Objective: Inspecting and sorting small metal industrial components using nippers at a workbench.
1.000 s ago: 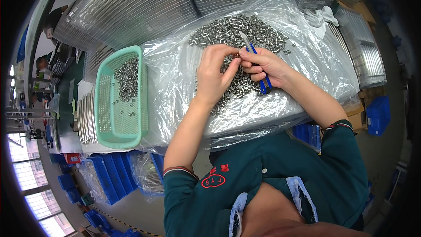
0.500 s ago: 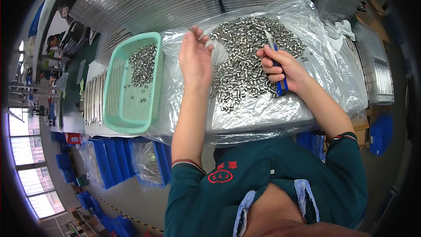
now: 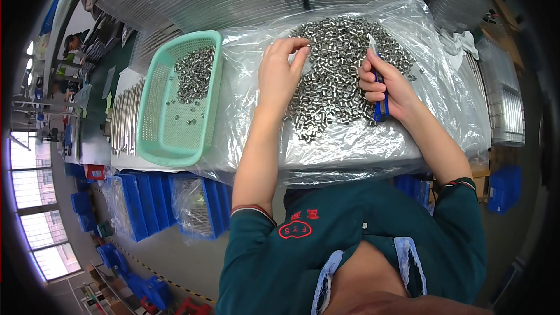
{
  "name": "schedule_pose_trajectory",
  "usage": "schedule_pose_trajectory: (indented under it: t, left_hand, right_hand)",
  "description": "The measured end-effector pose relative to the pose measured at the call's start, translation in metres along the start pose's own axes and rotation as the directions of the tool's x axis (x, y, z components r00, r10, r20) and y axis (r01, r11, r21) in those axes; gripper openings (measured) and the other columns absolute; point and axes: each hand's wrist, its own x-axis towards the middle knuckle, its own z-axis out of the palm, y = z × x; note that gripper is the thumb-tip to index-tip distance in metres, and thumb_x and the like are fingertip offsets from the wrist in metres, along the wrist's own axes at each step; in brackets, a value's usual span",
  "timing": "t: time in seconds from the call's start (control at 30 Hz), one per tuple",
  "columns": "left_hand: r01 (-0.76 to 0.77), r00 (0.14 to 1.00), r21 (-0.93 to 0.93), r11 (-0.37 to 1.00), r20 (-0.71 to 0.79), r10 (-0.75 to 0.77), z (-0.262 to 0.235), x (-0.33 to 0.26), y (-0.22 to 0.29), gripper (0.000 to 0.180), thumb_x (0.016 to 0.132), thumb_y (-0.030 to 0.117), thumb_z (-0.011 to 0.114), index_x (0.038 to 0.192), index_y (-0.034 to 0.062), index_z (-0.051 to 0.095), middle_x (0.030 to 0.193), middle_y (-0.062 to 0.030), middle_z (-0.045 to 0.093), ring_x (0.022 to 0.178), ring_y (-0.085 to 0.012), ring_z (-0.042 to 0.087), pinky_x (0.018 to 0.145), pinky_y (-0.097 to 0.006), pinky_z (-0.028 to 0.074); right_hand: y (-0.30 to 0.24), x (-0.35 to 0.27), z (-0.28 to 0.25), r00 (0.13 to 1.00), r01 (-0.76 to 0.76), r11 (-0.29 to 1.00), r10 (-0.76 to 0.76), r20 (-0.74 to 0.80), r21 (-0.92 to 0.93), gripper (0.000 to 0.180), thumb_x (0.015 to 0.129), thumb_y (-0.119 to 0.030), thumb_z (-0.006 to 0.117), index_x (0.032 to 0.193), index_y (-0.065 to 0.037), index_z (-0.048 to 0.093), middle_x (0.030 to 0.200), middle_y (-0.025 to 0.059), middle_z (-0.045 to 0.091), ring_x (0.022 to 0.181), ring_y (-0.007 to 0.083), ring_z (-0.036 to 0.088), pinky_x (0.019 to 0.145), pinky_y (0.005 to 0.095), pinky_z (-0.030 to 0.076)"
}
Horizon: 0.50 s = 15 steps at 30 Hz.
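A heap of small silvery metal sleeves [image 3: 332, 90] lies on clear plastic sheeting. At the heap's left edge is my left hand [image 3: 281, 73], its fingers bent and the thumb tip brought up to the fingertips. Whatever sits between those tips, if anything, is too small to make out. My right hand [image 3: 389, 84], over the right part of the heap, is wrapped round a blue utility knife [image 3: 382, 108]. The knife's blade points away from me, out past my thumb. Left of the heap stands a pale green plastic basket [image 3: 211, 111], part filled with similar sleeves [image 3: 195, 73].
Stacked clear plastic trays [image 3: 233, 0] rise along the far side. Metal rods [image 3: 125, 116] lie left of the basket. More clear trays [image 3: 504, 99] and a white cloth [image 3: 461, 44] are at the right. Blue bins [image 3: 149, 204] stand below the table's front edge.
My left hand has moved right to the heap, and its fingers have bent in toward the thumb. My right hand, still gripping the knife, has shifted slightly right in the picture.
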Motion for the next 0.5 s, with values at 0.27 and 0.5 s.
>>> schedule_pose_trajectory:
  t: [0.27, 0.5]
  left_hand:
    - [-0.027, 0.986, 0.310, 0.950, 0.164, -0.025, 0.015, -0.004, -0.012, 0.009, 0.074, 0.017, 0.062, 0.079, 0.0090, 0.064, 0.083, -0.0084, 0.060, 0.082, -0.0267, 0.054, 0.072, -0.037, 0.043]
    - [-0.032, 0.990, 0.331, 0.943, 0.141, -0.015, 0.023, 0.000, -0.010, 0.011, 0.074, 0.017, 0.062, 0.077, 0.0068, 0.064, 0.080, -0.0107, 0.060, 0.080, -0.0276, 0.054, 0.071, -0.038, 0.044]
  right_hand:
    - [-0.002, -0.003, 0.005, 0.999, 0.017, 0.998, -0.019, -0.040, -0.057, 0.029, 0.090, -0.035, 0.046, 0.085, -0.006, 0.050, 0.065, -0.0034, 0.044, 0.045, -0.0002, 0.034, 0.035, 0.0136, 0.029]
    - [-0.001, -0.004, 0.006, 1.000, -0.007, 0.999, 0.005, -0.030, -0.054, 0.027, 0.090, -0.032, 0.048, 0.087, -0.005, 0.050, 0.065, -0.0035, 0.044, 0.044, -0.0008, 0.033, 0.034, 0.0129, 0.027]
